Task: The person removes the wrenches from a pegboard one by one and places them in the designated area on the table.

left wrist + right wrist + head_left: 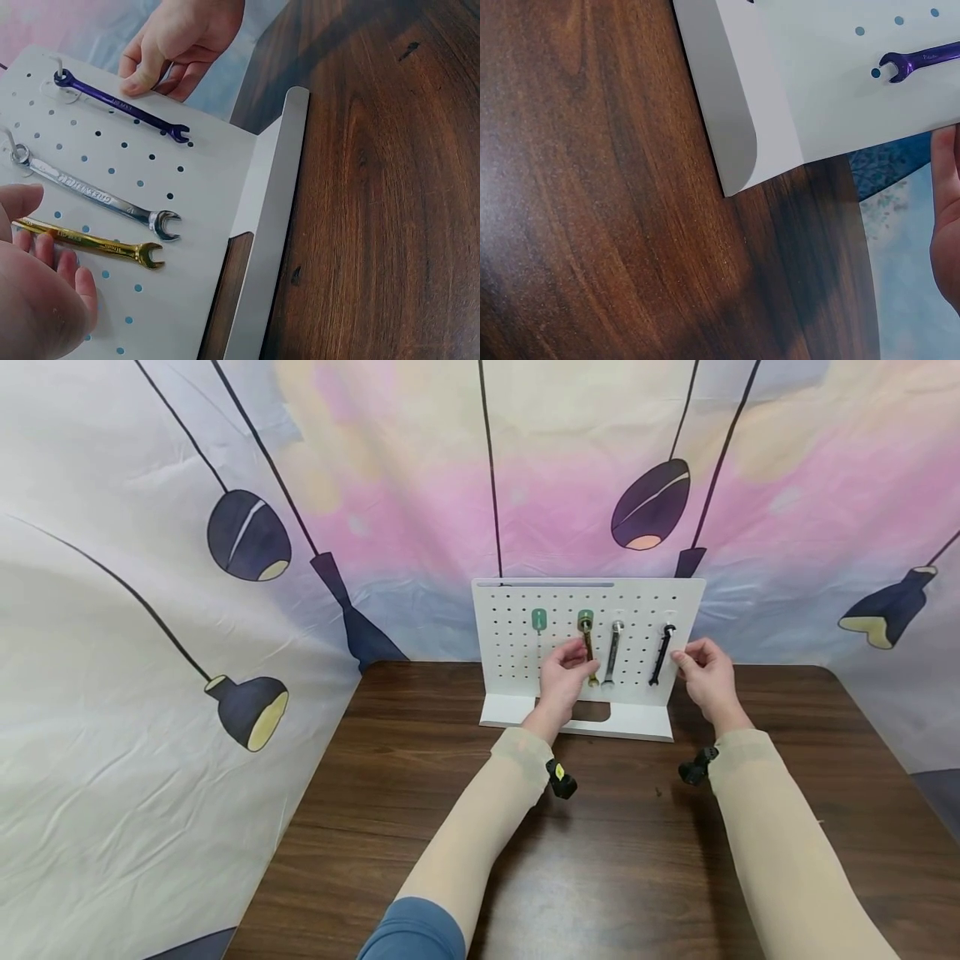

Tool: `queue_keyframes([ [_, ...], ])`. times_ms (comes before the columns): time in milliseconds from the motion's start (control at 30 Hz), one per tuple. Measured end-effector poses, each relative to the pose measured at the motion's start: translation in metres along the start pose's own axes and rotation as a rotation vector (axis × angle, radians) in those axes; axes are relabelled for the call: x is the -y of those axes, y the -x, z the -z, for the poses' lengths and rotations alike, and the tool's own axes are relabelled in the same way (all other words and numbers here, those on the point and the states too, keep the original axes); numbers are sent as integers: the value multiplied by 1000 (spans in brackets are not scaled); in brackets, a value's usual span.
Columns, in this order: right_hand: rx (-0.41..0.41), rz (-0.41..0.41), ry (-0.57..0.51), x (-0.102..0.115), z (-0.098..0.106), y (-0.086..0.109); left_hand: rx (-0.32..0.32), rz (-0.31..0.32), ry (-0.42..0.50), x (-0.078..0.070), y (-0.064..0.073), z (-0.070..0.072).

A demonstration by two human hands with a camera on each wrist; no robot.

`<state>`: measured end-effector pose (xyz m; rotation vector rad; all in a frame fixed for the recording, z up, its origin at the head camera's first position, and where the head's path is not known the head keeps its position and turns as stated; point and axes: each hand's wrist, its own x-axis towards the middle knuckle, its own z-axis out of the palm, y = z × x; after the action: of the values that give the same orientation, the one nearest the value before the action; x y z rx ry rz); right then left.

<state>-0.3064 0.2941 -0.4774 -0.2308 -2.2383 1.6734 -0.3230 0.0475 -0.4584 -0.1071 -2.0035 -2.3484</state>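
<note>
A white pegboard [513, 681] on a flat base stands on the table. Three combination wrenches hang from its hooks: a gold wrench [127, 250], a silver wrench [97, 196] and a purple wrench [124, 106] that looks nearly black in the head view. My left hand [562, 677] is at the gold wrench, its fingers right beside the shaft and its thumb apart from it in the left wrist view. At the board's right edge, my right hand [707, 675] pinches the panel, thumb in front and fingers behind. The right wrist view shows only part of this hand [946, 217].
Left of the gold wrench, a green hook mount [538, 618] sits on the board with no wrench on it. The board's base has a cutout [592, 711] at the front. Behind the brown wooden table [390, 793] hangs a cloth backdrop [420, 527] printed with lamps.
</note>
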Motion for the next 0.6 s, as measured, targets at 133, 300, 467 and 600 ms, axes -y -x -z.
queue_keyframes([
  [133,-2,4,-6,-1,0,-1,-13,9,-1,0,1,-3],
  [300,-5,-6,-21,-1,0,-1,-20,17,3,-3,3,-6],
  [467,4,-13,-11,0,1,0,-31,21,-5,-3,3,-8],
  [600,8,-11,-8,-1,1,0,-31,29,0,-2,4,-6],
])
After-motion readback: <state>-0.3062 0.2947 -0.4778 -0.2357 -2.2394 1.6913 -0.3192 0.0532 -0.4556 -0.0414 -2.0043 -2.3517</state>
